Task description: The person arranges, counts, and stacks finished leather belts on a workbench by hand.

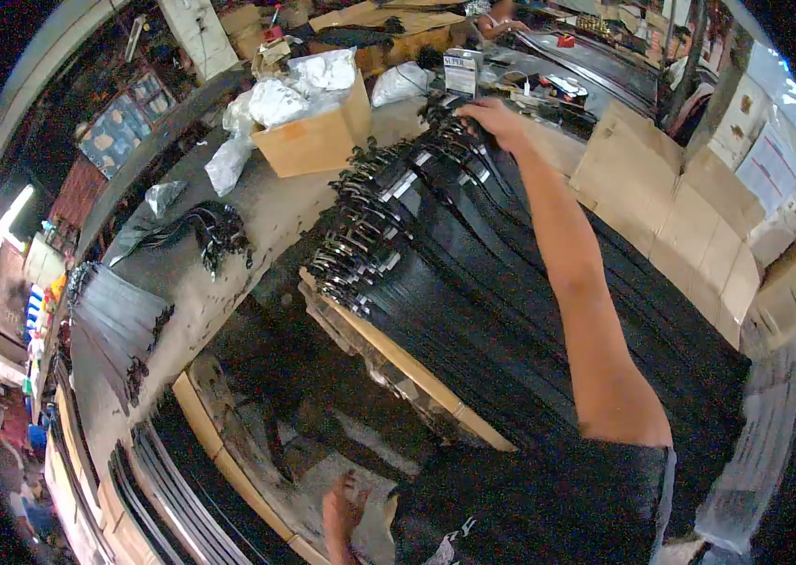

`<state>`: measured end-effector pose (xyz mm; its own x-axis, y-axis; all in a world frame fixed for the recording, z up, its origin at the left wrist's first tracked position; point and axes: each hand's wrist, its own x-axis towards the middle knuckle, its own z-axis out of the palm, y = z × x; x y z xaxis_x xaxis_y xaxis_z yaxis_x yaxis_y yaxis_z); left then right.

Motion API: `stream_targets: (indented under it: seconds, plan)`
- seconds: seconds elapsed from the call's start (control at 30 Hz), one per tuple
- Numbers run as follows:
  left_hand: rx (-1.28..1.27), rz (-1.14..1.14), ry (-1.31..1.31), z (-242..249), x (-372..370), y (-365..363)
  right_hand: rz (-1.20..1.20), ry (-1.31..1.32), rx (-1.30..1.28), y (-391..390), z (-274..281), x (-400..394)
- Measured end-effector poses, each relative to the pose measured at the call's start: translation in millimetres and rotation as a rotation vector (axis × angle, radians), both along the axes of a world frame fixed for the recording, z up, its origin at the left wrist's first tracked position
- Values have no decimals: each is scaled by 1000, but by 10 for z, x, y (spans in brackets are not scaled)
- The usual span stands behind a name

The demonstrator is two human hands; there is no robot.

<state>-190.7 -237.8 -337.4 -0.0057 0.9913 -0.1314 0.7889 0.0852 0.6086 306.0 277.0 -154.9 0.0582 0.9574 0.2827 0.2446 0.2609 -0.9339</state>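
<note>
A large pile of black belts (473, 282) with shiny metal buckles (360, 235) spreads before me, the buckle ends toward the far left side. My right hand (492, 122) reaches across to the far end of the pile, its fingers curled down on the buckle end of a belt. Just what lies under the fingertips is partly hidden. Low in the view, my left hand (346, 507) hangs beside my body with loosely bent fingers apart, holding nothing.
A cardboard box (313, 141) with plastic bags stands beyond the belts. Smaller belt bundles (120, 325) lie on the table at left. Cardboard sheets (666, 207) border the pile at right. A wooden edge (407, 363) runs along its near side. Other people sit far back.
</note>
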Motion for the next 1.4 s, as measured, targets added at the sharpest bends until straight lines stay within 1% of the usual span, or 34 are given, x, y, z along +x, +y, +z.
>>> stream_targets:
  seconds: [0.07, 0.1, 0.13, 0.2, 0.23, 0.27, 0.33, 0.37, 0.4, 0.47, 0.5, 0.57, 0.63, 0.67, 0.7, 0.8, 0.83, 0.9, 0.93, 0.97, 1.0, 1.07, 1.13, 1.17, 1.27, 1.37, 1.4]
  plan:
    - [76, 20, -45, 184, -14, 240, -33, -59, 106, -341, 292, -25]
    - [132, -23, -47, 392, 26, 430, -29, -161, 105, -476, 419, -22]
    - [187, -66, -49, 662, 91, 640, -26, -194, 132, -675, 592, -73]
    - [254, -59, -144, 1179, 248, 1020, -21, -260, 188, -1082, 898, -198]
    - [342, -67, -164, 1422, 356, 1211, 37, -236, 192, -1166, 957, -217]
    - [431, -71, -182, 1662, 459, 1389, 103, -264, 192, -1336, 1069, -318]
    - [731, -187, -64, 2112, 669, 1674, 248, -319, 191, -1739, 1296, -593]
    - [784, -195, -110, 2352, 809, 1767, 325, -398, 108, -1900, 1360, -722]
    - [838, -201, -154, 2571, 959, 1840, 446, -402, 107, -1994, 1352, -842]
    - [995, -206, 29, 2872, 1173, 1952, 565, -454, -1, -2273, 1369, -1162]
    - [1043, -210, 5, 2941, 1243, 1983, 642, -441, -15, -2372, 1340, -1305]
    - [868, -264, -96, 2907, 1251, 2065, 797, -376, -68, -2572, 1308, -1560]
    - [676, -304, -243, 2683, 1157, 2100, 828, -379, -74, -2643, 1203, -1692]
    - [656, -298, -266, 2572, 1097, 2071, 822, -391, -68, -2657, 1161, -1743]
    - [642, -291, -277, 2490, 1054, 2033, 862, -410, -125, -2644, 1107, -1785]
    - [622, -254, -278, 2346, 932, 1920, 941, -460, -182, -2632, 952, -1955]
    - [588, -239, -314, 2335, 898, 1871, 936, -472, -205, -2638, 921, -2009]
    - [633, -256, -312, 2243, 819, 1800, 949, -489, -238, -2709, 952, -2115]
    - [567, -225, -319, 2248, 777, 1719, 958, -497, -253, -2749, 958, -2161]
    - [570, -232, -269, 2243, 696, 1660, 1014, -536, 6, -2742, 854, -2181]
    - [583, -232, -211, 2274, 609, 1572, 1019, -543, 326, -2775, 731, -2202]
    - [621, -221, -88, 2397, 426, 1330, 912, -732, 145, -3031, 755, -2180]
    - [613, -193, -18, 2594, 188, 1021, 791, -774, 108, -3261, 749, -2110]
    - [594, -170, 8, 2681, 56, 860, 745, -788, 36, -3338, 730, -2021]
    - [496, -61, 75, 2914, -376, 367, 673, -740, 170, -3625, 582, -1742]
    - [356, 103, 114, 3132, -912, -157, 535, -987, 170, -4069, 740, -1602]
    - [320, 158, 120, 3190, -1104, -340, 445, -1009, 165, -4170, 668, -1411]
